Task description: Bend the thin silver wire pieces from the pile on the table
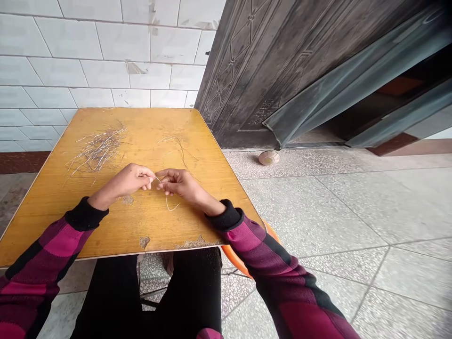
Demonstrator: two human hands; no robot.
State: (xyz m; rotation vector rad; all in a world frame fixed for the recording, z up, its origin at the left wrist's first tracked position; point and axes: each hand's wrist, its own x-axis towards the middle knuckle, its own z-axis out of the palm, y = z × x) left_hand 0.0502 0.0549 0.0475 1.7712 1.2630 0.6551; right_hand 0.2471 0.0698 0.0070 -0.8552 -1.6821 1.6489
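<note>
Above the middle of the wooden table [123,230], my two hands are close together, working on one thin, pale wire [172,207]. My left hand [132,180] pinches an end of it between thumb and forefinger. The thumb and fingers of my right hand [179,182] are closed on the same wire, and a curved length of it hangs below them. Beyond my left hand lies a loose pile of thin wires [99,148], some silvery, some brownish. A few separate wires [181,149] are scattered on the tabletop past my right hand.
White wall tiles [120,42] stand behind the table, and a dark carved door [247,70] with a grey-green curtain [328,99] is at the right. A ball [269,157] rests on the speckled floor [318,212]. Something orange [235,259] shows beside the table's near right corner.
</note>
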